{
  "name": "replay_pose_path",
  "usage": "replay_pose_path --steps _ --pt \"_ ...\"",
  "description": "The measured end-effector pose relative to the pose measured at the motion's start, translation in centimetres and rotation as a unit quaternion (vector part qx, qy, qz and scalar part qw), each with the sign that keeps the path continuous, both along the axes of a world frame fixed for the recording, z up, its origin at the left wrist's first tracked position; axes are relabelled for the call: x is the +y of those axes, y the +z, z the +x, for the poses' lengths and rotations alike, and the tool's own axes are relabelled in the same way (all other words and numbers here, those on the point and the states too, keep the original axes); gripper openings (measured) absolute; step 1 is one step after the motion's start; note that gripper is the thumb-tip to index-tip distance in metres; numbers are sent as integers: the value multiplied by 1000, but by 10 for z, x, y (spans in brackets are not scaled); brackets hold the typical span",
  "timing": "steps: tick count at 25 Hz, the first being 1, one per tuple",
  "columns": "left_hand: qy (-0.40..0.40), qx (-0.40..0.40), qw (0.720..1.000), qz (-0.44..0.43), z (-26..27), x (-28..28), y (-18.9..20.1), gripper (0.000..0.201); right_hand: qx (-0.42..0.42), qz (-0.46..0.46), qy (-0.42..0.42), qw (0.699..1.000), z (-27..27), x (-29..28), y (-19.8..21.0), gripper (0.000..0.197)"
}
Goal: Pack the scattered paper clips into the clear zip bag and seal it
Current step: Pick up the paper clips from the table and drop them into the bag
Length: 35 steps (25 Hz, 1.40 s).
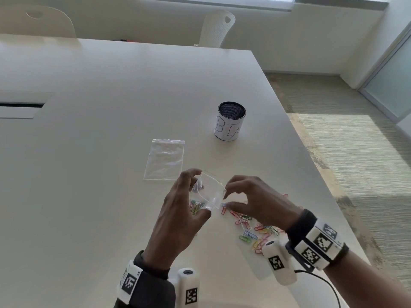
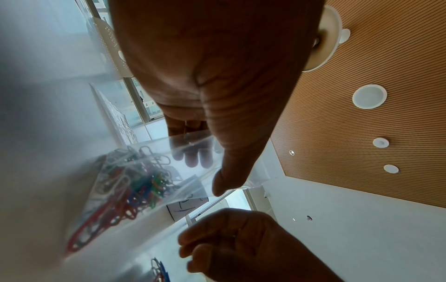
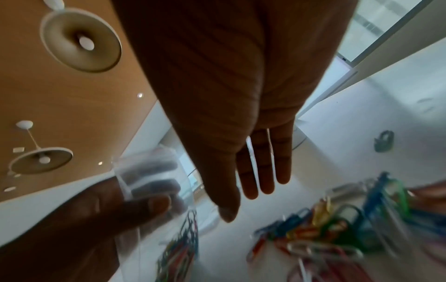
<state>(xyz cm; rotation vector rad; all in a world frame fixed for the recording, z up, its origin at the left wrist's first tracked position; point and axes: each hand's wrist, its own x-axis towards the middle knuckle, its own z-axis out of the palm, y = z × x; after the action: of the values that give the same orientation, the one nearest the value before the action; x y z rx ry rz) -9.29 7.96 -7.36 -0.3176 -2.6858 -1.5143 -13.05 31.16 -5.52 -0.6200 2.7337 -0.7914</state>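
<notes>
My left hand (image 1: pixel 200 194) holds the clear zip bag (image 1: pixel 211 190) just above the white table, thumb in front and fingers behind, with its mouth gaping toward my right hand. Several coloured paper clips (image 1: pixel 196 206) lie bunched in the bag's bottom; the left wrist view shows them (image 2: pixel 135 190) through the plastic below my left hand (image 2: pixel 205 173). My right hand (image 1: pixel 228 196) hovers beside the bag's mouth with relaxed fingers and holds nothing that I can see. In the right wrist view my right hand (image 3: pixel 243 200) is spread over the loose clips (image 3: pixel 325 229). Scattered clips (image 1: pixel 255 232) lie under and behind that hand.
A second, flat zip bag (image 1: pixel 164 160) lies just beyond my hands. A mesh cup labelled "BIN" (image 1: pixel 230 122) stands farther back on the right. The table's right edge (image 1: pixel 311 174) runs close to the clips. Two white chairs (image 1: pixel 216 27) stand at the far side.
</notes>
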Motion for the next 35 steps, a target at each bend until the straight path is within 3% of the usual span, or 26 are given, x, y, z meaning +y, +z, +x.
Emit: replay_pose_path --steps 4,9,12,14,24,30,35 --pt "0 0 1000 -5 1 0 -2 73 16 51 118 992 -1 -5 -18 19" --pt "5 -5 1000 -10 2 -4 0 71 4 111 105 988 6 17 0 24" --pt "3 -8 1000 -6 2 -5 1 70 3 182 89 979 12 26 6 61" --pt "-1 -12 1000 -6 1 -4 2 70 -8 208 94 974 14 25 4 69" --pt "-1 -9 1000 -7 1 -5 -1 72 32 136 42 989 17 6 -9 13" --pt "2 -4 1000 -8 2 -7 -1 71 38 101 -6 994 10 4 -13 10" --pt "0 -7 1000 -9 2 -7 0 69 -27 -36 -103 994 5 20 -7 9"
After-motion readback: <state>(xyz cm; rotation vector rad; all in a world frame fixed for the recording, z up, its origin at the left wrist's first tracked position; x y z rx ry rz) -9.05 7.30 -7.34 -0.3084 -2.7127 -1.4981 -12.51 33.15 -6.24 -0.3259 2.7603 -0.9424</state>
